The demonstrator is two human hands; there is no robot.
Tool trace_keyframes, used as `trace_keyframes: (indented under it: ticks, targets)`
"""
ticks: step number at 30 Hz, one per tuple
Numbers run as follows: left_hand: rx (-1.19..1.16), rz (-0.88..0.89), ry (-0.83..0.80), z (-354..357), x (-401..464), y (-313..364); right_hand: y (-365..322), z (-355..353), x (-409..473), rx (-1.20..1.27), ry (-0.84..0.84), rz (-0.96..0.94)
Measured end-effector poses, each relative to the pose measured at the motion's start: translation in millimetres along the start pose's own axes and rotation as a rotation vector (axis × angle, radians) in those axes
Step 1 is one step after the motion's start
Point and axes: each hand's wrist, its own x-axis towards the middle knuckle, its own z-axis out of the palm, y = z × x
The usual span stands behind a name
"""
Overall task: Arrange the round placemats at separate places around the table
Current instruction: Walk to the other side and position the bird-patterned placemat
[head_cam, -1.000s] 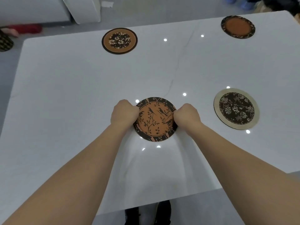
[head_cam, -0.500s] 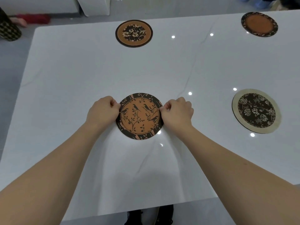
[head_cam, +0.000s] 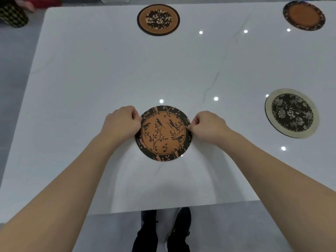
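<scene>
An orange round placemat with black birds and branches (head_cam: pixel 163 133) lies flat on the white table (head_cam: pixel 109 73), near its front edge. My left hand (head_cam: pixel 121 123) pinches its left rim and my right hand (head_cam: pixel 207 126) pinches its right rim. Three other round placemats lie apart on the table: an orange-rimmed floral one (head_cam: pixel 158 19) at the far middle, a dark-rimmed orange one (head_cam: pixel 304 15) at the far right, and a cream-rimmed black floral one (head_cam: pixel 292 113) at the right.
The table's near edge (head_cam: pixel 163 209) runs just above my black shoes (head_cam: pixel 163 228) on the grey floor. A dark patterned object (head_cam: pixel 12 17) stands on the floor beyond the table's far left corner.
Both hands have kept hold of the bird placemat and carried it left along the table, away from the cream-rimmed mat. The camera view has shifted with them.
</scene>
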Motion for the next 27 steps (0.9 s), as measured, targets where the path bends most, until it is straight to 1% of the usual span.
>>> trace_keyframes:
  ticks: [4, 10, 17, 27]
  targets:
    - [0.012, 0.026, -0.027, 6.5, -27.7, -7.1, 8.4, 2.0, -24.1, -0.025, -0.108, -0.009]
    - [-0.002, 0.058, -0.053, 11.4, -58.6, -15.7, 21.1, 15.9, -52.1, -0.005, -0.044, -0.097]
    - [-0.022, 0.081, -0.094, 13.3, -86.5, -23.6, 27.5, 25.3, -66.3, -0.042, -0.067, -0.137]
    - [-0.034, 0.094, -0.118, 11.1, -95.5, -22.8, 30.5, 27.6, -71.3, -0.071, -0.075, -0.171]
